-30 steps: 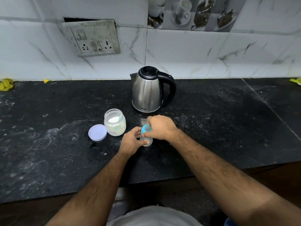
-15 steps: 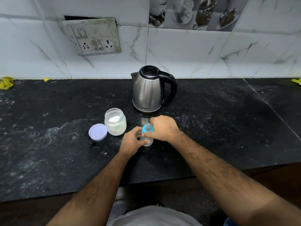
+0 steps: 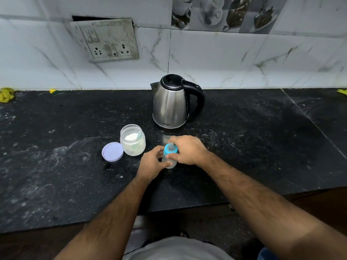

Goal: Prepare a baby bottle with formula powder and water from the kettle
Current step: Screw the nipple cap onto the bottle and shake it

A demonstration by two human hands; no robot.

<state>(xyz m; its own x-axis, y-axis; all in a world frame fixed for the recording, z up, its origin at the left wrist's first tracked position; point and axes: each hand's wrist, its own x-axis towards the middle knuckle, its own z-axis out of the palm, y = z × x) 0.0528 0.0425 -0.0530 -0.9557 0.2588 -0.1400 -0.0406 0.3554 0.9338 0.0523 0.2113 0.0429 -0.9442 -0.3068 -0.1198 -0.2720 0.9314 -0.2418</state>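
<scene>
A small clear baby bottle stands upright on the black counter. It carries a blue collar with a teat. My left hand grips the bottle's body from the left. My right hand is closed around the blue collar from the right. An open jar of white formula powder, a scoop inside it, stands just left of the bottle. Beside the jar its lilac lid lies flat. The steel kettle with a black handle stands behind the bottle, lid closed.
A socket plate hangs on the tiled wall at the back left. A yellow cloth lies at the counter's far left edge. The counter's front edge runs close below my forearms. White powder smears mark the counter.
My right hand has turned slightly on the blue collar, exposing more of the teat. The bottle, jar and kettle stay in place.
</scene>
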